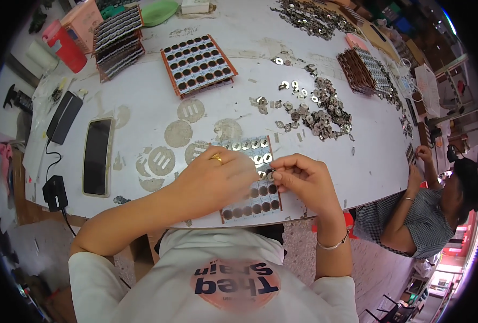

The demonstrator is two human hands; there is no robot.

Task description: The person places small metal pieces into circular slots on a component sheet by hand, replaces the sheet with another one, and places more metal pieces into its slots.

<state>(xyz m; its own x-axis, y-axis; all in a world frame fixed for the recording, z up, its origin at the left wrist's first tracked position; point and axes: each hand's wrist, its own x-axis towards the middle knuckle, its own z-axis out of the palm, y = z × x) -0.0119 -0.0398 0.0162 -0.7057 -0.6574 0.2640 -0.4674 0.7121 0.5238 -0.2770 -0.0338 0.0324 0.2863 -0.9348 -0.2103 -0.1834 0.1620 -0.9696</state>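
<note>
In front of me at the table's near edge lies a panel of small circuit boards (249,209) with rows of round dark discs. Shiny metal clips (255,143) sit on its farther rows; the nearer rows show bare discs. My left hand (225,175), with a ring, hovers over the panel's left side, its fingertips smeared by motion and partly hidden. Thumb and forefinger of my right hand (306,180) are pinched at the panel's right edge, around a small metal clip (271,175) in the third row.
Loose metal clips (325,116) lie heaped right of centre, with another pile (314,19) behind. Panel stacks stand at the back (198,64), back left (118,43) and right (357,72). A phone (97,156) lies at left. A co-worker (424,215) sits at right.
</note>
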